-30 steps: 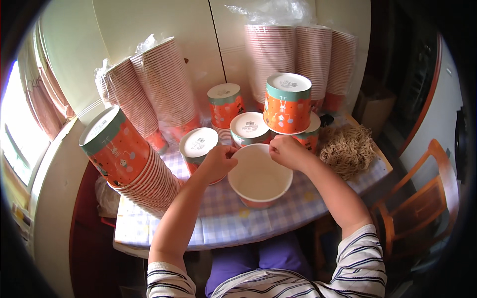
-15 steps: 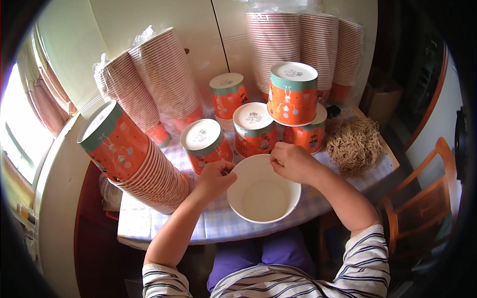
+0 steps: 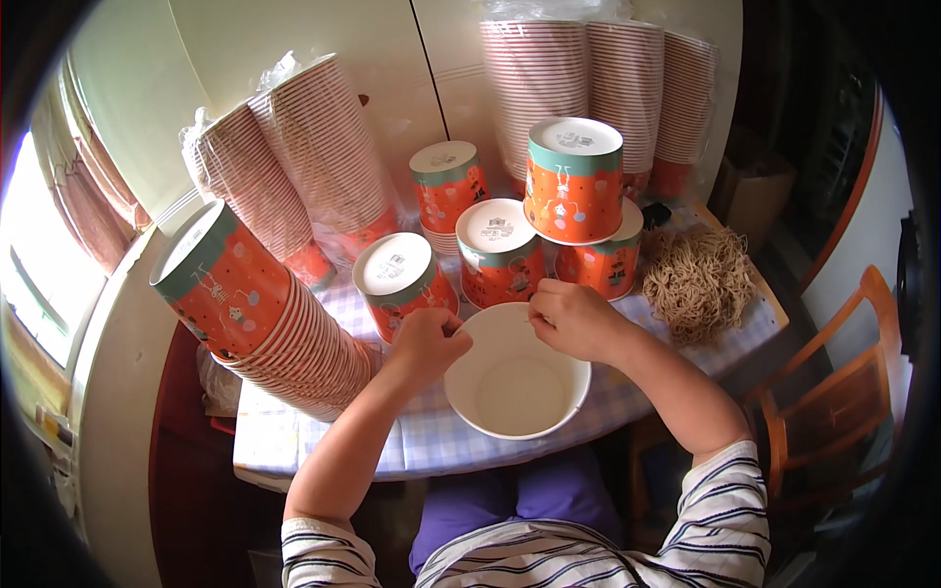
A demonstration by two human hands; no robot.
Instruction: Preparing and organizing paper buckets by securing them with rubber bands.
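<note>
A white-lined paper bucket [image 3: 518, 392] stands mouth up at the near edge of the table, its inside bare to the bottom. At its far left rim my left hand [image 3: 428, 343] is closed in a pinch, thumb against fingers. My right hand [image 3: 573, 318] is pinched over the far right rim, its fingertips just inside the mouth. What either hand holds, if anything, is too small or hidden to make out. Just beyond, an upside-down orange and green bucket [image 3: 396, 265] sits near my left hand, and another bucket [image 3: 500, 250] stands behind the open one.
To the left leans a tall stack of nested buckets [image 3: 265, 304]. Bagged stacks [image 3: 323, 147] stand at the back left, with more bagged stacks [image 3: 534, 88] at the back right. One bucket [image 3: 574, 196] rests on others. A tangled pile of tan cords [image 3: 698, 284] lies right; a wooden chair [image 3: 833, 392] stands beyond.
My left hand has come off the bucket's left side slightly, its thumb and fingers drawn into a tighter pinch. My right hand stays at the rim. The view has shifted a little.
</note>
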